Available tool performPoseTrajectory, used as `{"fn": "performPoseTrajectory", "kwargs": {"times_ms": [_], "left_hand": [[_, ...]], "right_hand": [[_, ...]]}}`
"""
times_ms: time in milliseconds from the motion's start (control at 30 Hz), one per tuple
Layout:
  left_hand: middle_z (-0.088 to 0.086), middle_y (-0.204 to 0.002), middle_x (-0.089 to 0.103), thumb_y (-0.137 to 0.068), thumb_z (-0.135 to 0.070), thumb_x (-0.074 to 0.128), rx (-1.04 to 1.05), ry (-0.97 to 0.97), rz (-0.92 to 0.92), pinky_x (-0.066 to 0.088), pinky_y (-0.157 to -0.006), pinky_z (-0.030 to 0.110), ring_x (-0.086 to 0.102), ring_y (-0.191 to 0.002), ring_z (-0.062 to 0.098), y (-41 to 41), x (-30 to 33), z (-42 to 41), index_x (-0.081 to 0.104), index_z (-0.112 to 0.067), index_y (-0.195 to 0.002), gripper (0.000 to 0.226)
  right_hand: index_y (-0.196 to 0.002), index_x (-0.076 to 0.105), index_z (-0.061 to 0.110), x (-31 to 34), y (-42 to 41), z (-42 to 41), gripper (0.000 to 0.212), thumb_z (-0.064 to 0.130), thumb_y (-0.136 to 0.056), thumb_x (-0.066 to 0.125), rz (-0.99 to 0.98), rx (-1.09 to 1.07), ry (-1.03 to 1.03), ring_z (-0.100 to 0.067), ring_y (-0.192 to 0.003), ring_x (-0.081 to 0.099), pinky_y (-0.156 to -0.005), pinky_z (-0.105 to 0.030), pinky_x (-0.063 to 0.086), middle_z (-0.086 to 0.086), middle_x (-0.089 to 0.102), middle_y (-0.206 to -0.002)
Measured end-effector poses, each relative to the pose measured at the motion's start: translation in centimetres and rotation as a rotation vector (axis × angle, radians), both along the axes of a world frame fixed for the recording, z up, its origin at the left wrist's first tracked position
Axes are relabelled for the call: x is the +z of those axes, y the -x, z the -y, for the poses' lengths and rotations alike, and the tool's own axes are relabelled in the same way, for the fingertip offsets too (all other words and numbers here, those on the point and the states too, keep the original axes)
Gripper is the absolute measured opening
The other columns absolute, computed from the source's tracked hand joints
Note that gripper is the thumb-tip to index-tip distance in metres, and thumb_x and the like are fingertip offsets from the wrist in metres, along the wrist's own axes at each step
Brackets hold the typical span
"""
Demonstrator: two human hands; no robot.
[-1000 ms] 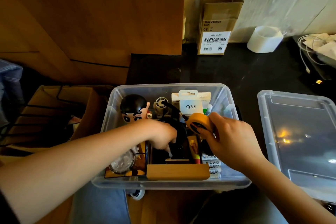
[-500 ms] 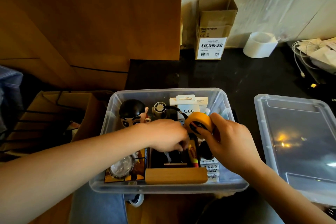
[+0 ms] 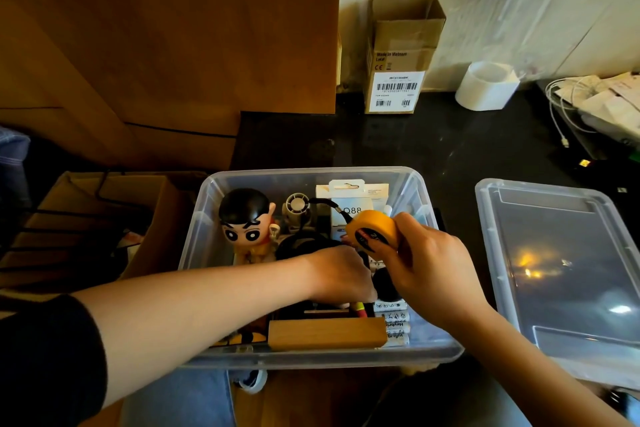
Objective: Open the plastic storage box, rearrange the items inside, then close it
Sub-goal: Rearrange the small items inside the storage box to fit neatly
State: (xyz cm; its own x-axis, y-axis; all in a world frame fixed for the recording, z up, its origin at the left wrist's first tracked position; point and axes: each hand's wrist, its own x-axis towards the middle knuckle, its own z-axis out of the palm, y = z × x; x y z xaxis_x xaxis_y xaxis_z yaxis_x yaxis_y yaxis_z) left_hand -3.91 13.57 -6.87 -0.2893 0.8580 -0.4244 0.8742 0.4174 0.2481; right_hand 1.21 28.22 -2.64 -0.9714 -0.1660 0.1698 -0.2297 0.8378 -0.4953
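Right hand (image 3: 429, 274) curled round an orange tape measure (image 3: 374, 230), held up over the open box (image 3: 311, 357). Left hand (image 3: 341, 276) reached down among the contents just beside the right hand, fingers bent and hidden among the things; whether pinching anything, cannot tell. Left of the left hand, a figurine (image 3: 247, 222) upright in the box; beyond both hands, a small fan (image 3: 297, 206) and a white Q88 package (image 3: 351, 208). Nearer than the hands, a wooden block (image 3: 325, 333) along the near wall, batteries (image 3: 396, 328) beside it under the right wrist. Lid (image 3: 568, 270) flat on the worktop (image 3: 415, 149), right of the right hand.
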Motion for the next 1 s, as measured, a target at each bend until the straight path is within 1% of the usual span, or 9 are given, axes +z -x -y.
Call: {"fn": "performPoseTrajectory", "kwargs": {"times_ms": [67,200,333,467,533,633,733,800,1000], "left_hand": [[0.004,-0.079,0.055,-0.092,-0.016,0.052,0.041,0.067,0.070,0.030,-0.064,0.028,0.046,-0.071,0.016,-0.2,0.7,-0.2,0.058,-0.005,-0.099,0.014],[0.001,-0.095,0.063,-0.095,-0.030,0.052,0.118,-0.107,0.027,0.027,-0.072,0.022,0.047,-0.082,0.011,0.1,2.0,1.2,0.061,-0.014,-0.099,0.019],[-0.016,-0.095,0.055,-0.091,-0.046,0.054,0.250,-0.324,0.000,0.040,-0.074,0.019,0.052,-0.086,0.004,-0.7,3.8,3.5,0.064,-0.022,-0.093,0.026],[-0.018,-0.086,0.044,-0.097,-0.032,0.048,0.586,-0.472,0.213,0.034,-0.068,0.015,0.046,-0.075,0.003,-2.0,5.1,6.1,0.048,-0.028,-0.086,0.011],[-0.010,-0.081,0.052,-0.099,-0.029,0.043,0.705,-0.437,0.265,0.033,-0.077,0.024,0.051,-0.074,0.006,-2.1,5.4,7.2,0.047,-0.029,-0.089,0.011],[0.001,-0.084,0.059,-0.100,-0.023,0.040,0.835,-0.321,0.106,0.039,-0.097,0.040,0.058,-0.092,0.020,-1.7,5.0,7.9,0.050,-0.018,-0.106,0.013],[0.004,-0.106,0.064,-0.096,-0.034,0.047,0.852,-0.164,-0.126,0.048,-0.084,0.041,0.055,-0.113,0.031,-1.7,4.4,7.4,0.050,-0.019,-0.123,0.030],[0.005,-0.112,0.066,-0.093,-0.043,0.052,0.807,-0.064,-0.219,0.047,-0.092,0.043,0.057,-0.112,0.031,-1.2,4.0,6.8,0.048,-0.022,-0.130,0.043],[0.006,-0.108,0.065,-0.092,-0.038,0.055,0.703,0.132,-0.217,0.041,-0.100,0.048,0.060,-0.104,0.028,0.5,3.2,5.4,0.054,-0.018,-0.119,0.034]], "right_hand": [[-0.092,0.058,0.015,-0.1,0.0,0.0,0.026,0.040,-0.086,0.059,0.001,-0.003,0.003,-0.008,-0.055,0.054,-0.051,-0.014,0.038,0.009,0.058,-0.072],[-0.084,0.048,0.020,0.0,0.0,0.0,0.030,0.049,-0.086,0.043,-0.041,-0.014,0.046,-0.006,-0.046,0.049,-0.043,-0.014,0.035,0.013,0.051,-0.062],[-0.084,0.039,0.024,-0.1,0.0,-0.1,0.021,0.043,-0.089,0.046,-0.074,-0.014,0.049,-0.005,-0.041,0.046,-0.038,-0.015,0.030,0.017,0.042,-0.054],[-0.088,0.039,0.024,-0.2,0.0,0.0,0.021,0.045,-0.087,0.043,-0.068,0.004,0.038,-0.002,-0.040,0.045,-0.038,-0.012,0.030,0.020,0.040,-0.056],[-0.090,0.040,0.023,-0.2,0.0,0.0,0.023,0.046,-0.087,0.042,-0.065,0.015,0.026,-0.002,-0.040,0.045,-0.039,-0.012,0.029,0.020,0.042,-0.060],[-0.095,0.042,0.021,-0.3,0.0,0.0,0.029,0.048,-0.086,0.039,-0.033,0.009,0.029,-0.003,-0.043,0.049,-0.043,-0.011,0.032,0.018,0.048,-0.064],[-0.099,0.042,0.019,-0.3,0.0,-0.1,0.034,0.049,-0.085,0.037,-0.022,0.013,0.019,-0.004,-0.045,0.051,-0.043,-0.012,0.033,0.015,0.051,-0.068],[-0.102,0.043,0.018,-0.4,0.0,0.0,0.034,0.048,-0.087,0.038,-0.017,0.022,-0.011,-0.004,-0.046,0.050,-0.044,-0.012,0.034,0.015,0.051,-0.069],[-0.107,0.044,0.017,-0.5,0.2,0.0,0.028,0.040,-0.092,0.046,0.003,0.021,-0.077,-0.002,-0.048,0.048,-0.047,-0.011,0.032,0.014,0.052,-0.073]]}}
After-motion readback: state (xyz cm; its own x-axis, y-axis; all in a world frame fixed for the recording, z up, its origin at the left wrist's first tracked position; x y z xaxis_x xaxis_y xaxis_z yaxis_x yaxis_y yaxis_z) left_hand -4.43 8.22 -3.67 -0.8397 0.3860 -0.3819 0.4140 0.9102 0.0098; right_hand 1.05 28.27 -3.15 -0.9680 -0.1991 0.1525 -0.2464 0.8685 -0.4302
